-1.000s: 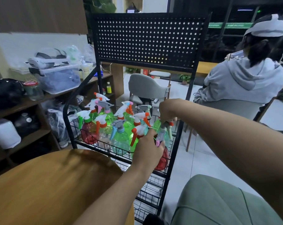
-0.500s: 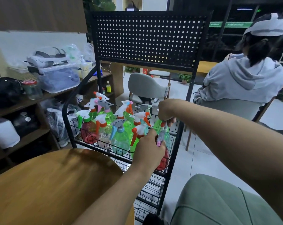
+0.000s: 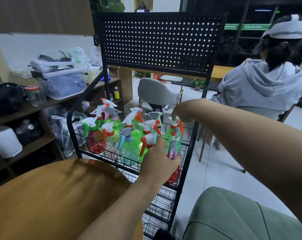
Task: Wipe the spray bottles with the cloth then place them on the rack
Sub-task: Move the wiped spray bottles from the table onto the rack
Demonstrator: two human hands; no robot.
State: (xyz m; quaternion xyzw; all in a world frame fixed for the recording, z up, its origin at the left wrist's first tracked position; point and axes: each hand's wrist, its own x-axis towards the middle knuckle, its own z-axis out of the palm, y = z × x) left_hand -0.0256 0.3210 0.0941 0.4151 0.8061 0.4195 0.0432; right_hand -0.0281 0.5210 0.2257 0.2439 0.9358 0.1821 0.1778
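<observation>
Several spray bottles in green, red and clear plastic stand packed in the top wire basket of the black rack (image 3: pixel 186 170). My left hand (image 3: pixel 159 160) reaches into the basket's front right corner, fingers curled round a clear bottle with a grey and pink sprayer (image 3: pixel 174 147). Just behind it stands a green bottle with a white and orange sprayer (image 3: pixel 176 122). My right hand (image 3: pixel 181 110) is above that one and pinches the top of its sprayer head. A red bottle (image 3: pixel 174 175) shows low beside my left hand. No cloth is in view.
A black pegboard (image 3: pixel 160 42) rises behind the basket. A round wooden table (image 3: pixel 51 196) is at the lower left and a green cushioned seat (image 3: pixel 233 215) at the lower right. Cluttered shelves (image 3: pixel 34 104) stand to the left. A person in a grey hoodie (image 3: pixel 262 87) sits behind the rack.
My right hand has risen slightly, uncovering the white and orange sprayer head under its fingers. My left hand stays on the front right bottle.
</observation>
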